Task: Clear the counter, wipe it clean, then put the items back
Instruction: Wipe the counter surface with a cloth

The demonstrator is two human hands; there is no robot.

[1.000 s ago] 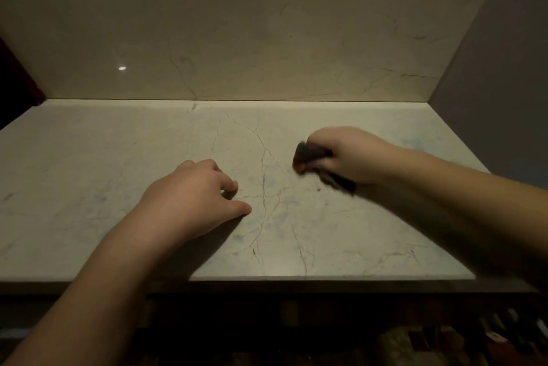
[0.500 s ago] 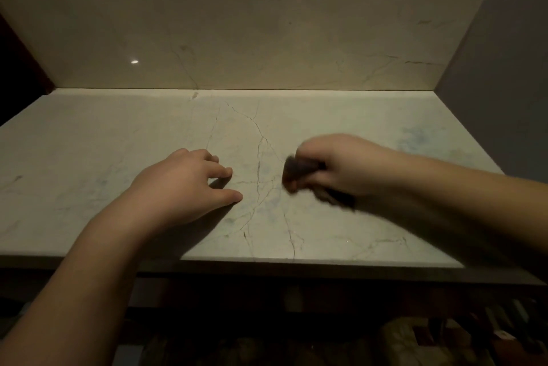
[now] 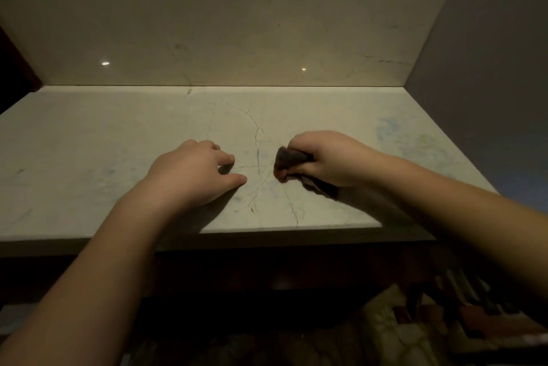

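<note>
Right hand (image 3: pixel 329 158) is down on the pale veined marble worktop (image 3: pixel 89 143), fingers curled tight round a dark cloth (image 3: pixel 289 158), so that grip is clamped on the rag. One bunched end pokes out past the knuckles toward the middle of the worktop, and another bit trails out under the heel of the hand, lying on the stone. The cloth sits a little right of centre, closer to the front edge than to the back edge. Left hand (image 3: pixel 192 176) rests just beside it, to the left, knuckles up, fingers loosely bent with tips on the marble and thumb stretched toward the rag, holding nothing, not touching the cloth. A marble backsplash (image 3: pixel 237 39) rises along the back edge, with a grey wall (image 3: pixel 489 54) closing off the right side.
</note>
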